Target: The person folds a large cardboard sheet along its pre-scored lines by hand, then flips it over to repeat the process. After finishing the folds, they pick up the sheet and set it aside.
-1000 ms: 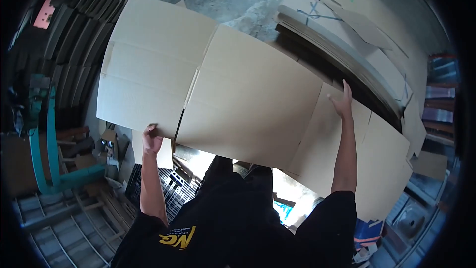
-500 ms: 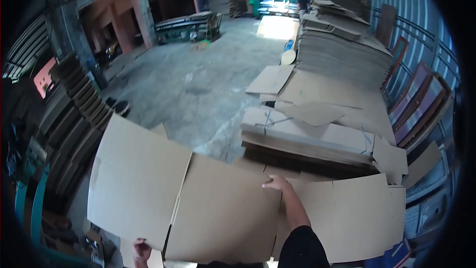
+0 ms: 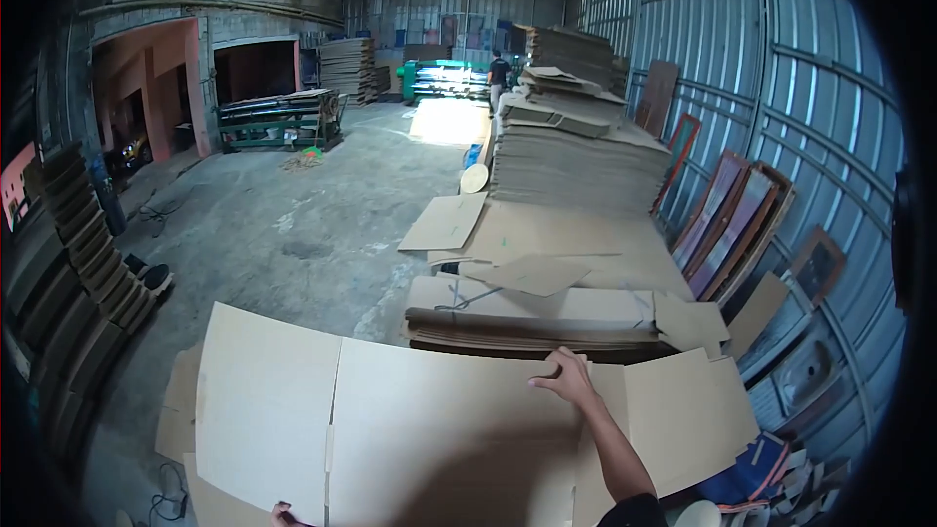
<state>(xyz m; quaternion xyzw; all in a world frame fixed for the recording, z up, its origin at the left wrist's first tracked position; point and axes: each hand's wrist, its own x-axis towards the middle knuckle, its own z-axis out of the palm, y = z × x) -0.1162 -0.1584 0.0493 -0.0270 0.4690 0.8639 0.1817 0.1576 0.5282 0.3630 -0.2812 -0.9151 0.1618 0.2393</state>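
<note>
A large flattened cardboard box (image 3: 449, 420), creased into several panels, spreads across the front of the view. My right hand (image 3: 563, 378) pinches its far edge right of the middle, the thumb on the near face and the fingers over the edge. Down at the bottom edge of the left panel, my left hand (image 3: 283, 514) grips the cardboard; most of this hand is cut off by the frame. Beyond the box lies a tied bundle of cardboard (image 3: 527, 317). Under the left panel, part of another cardboard piece (image 3: 178, 405) shows.
Tall cardboard stacks stand ahead (image 3: 576, 171) and at the left (image 3: 88, 244). Framed panels (image 3: 732, 224) lean on the metal wall at the right, near a sink (image 3: 808, 371). Far back, a person (image 3: 499, 73) stands by a green machine (image 3: 444, 80). Concrete floor (image 3: 312, 205) extends left of the stacks.
My view has tilted up and turned right. The cardboard box has swung to lie more level across the view, its left panel lower. Both hands stay on it.
</note>
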